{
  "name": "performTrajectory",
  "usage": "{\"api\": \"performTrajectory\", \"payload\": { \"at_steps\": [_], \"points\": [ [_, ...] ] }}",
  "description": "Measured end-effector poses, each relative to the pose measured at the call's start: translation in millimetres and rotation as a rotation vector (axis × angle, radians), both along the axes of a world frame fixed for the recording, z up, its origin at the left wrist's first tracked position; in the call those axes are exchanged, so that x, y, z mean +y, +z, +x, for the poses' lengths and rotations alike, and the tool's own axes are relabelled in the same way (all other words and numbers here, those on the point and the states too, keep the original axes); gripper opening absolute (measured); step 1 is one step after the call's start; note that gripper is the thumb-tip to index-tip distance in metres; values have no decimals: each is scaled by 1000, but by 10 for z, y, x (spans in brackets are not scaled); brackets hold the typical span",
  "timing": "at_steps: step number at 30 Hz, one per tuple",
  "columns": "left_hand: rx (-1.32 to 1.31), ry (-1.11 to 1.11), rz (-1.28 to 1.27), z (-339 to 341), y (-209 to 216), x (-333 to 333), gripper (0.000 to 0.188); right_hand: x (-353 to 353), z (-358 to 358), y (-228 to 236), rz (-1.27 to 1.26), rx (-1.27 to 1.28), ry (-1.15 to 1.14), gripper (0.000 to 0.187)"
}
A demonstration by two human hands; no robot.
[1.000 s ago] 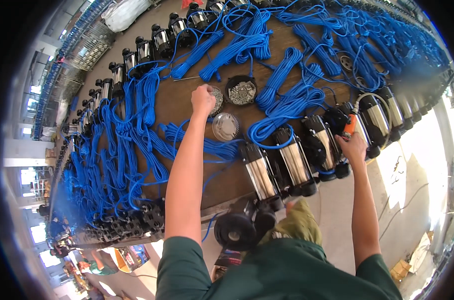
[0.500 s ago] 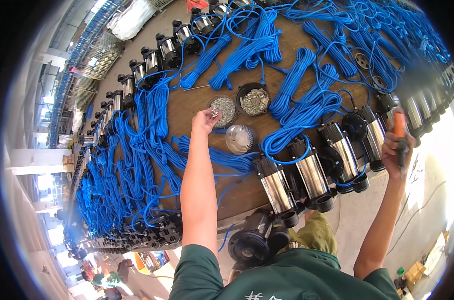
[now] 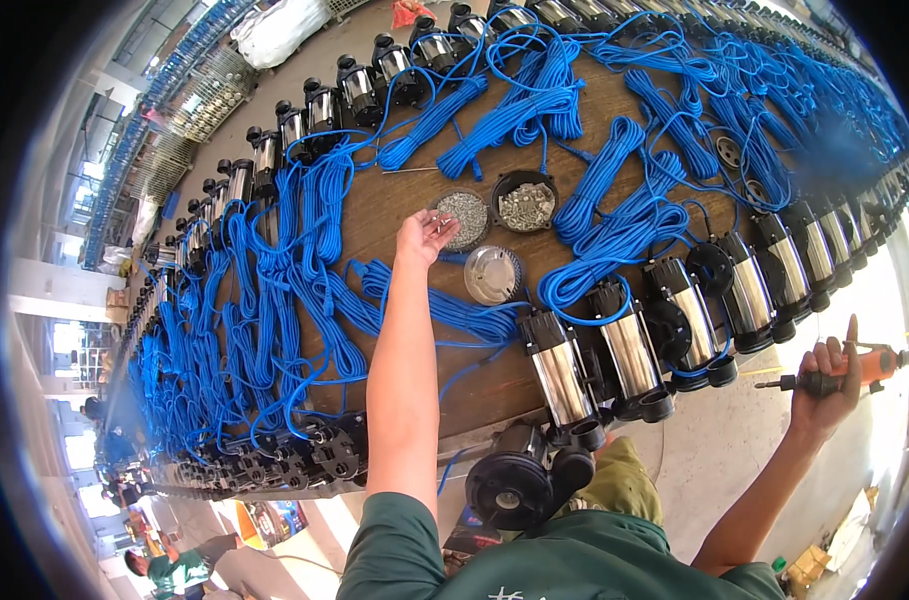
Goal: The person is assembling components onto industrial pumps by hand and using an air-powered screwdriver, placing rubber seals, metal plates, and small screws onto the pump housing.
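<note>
My left hand (image 3: 427, 237) reaches over the table at the near-left rim of a round dish of small silvery screws (image 3: 464, 220). Its fingers are partly curled, with a few tiny shiny screws seeming to lie among them. Off the table's right side, my right hand (image 3: 824, 385) is wrapped around an orange and black power screwdriver (image 3: 874, 367), its bit pointing left. Close to my body a pump (image 3: 511, 487) with a round black end lies in front of the table edge. Beside the screw dish are a black bowl of larger metal parts (image 3: 526, 205) and a clear round container (image 3: 492, 275).
Steel-and-black pumps (image 3: 564, 375) line the table's edges. Bundled blue cables (image 3: 614, 245) cover much of the brown tabletop (image 3: 394, 205). At the lower left, another person (image 3: 179, 570) is near the floor. Cardboard (image 3: 807, 567) lies at the lower right.
My right hand has swung outward and down, turning the screwdriver from upright to sideways. My left hand has stayed by the screw dish, its fingers loosening. The view has shifted slightly.
</note>
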State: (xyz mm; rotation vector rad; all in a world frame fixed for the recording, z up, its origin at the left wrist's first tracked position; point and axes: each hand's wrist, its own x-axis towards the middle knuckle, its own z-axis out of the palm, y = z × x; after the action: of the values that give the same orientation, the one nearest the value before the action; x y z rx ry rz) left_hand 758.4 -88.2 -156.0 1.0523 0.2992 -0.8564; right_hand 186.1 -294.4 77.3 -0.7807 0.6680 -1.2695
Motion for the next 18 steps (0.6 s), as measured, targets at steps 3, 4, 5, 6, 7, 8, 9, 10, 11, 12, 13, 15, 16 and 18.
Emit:
{"api": "performTrajectory", "payload": {
  "at_steps": [3,4,5,6,7,8,9,10,11,12,13,15,16,18],
  "points": [
    [23,33,-35,-33,-5,-23,29,152,-84,68,-105,12,-23,54],
    [25,15,-38,-59,7,-22,26,215,-98,97,-152,37,-36,54],
    [25,-3,-41,-73,13,-19,24,282,-109,136,-200,60,-49,54],
    [22,-15,-45,-35,-20,4,23,335,-109,183,-231,75,-44,55],
    [120,51,-75,22,-65,27,28,388,-106,232,-264,91,-39,55],
    [120,2,-101,63,-75,-14,28,409,-125,279,-305,107,-46,55],
    [118,-43,-130,87,-91,4,29,436,-157,311,-316,109,-28,56],
    [116,-88,-158,139,-89,18,29,461,-199,342,-331,78,4,54],
    [127,-247,-291,386,-221,241,29,466,-239,349,-333,28,59,53],
    [-281,-347,153,334,-224,123,29,479,-270,338,-345,11,93,51],
    [-691,-421,604,274,-224,-5,30,498,-286,342,-346,45,75,51],
    [-1207,-759,1321,-227,213,-526,35,557,-419,298,-336,120,9,51],
    [-1249,-795,1352,-235,223,-440,32,567,-446,277,-314,128,18,52],
    [-1342,-902,1390,-267,127,-421,28,590,-471,254,-273,161,-8,53]
  ]
}}
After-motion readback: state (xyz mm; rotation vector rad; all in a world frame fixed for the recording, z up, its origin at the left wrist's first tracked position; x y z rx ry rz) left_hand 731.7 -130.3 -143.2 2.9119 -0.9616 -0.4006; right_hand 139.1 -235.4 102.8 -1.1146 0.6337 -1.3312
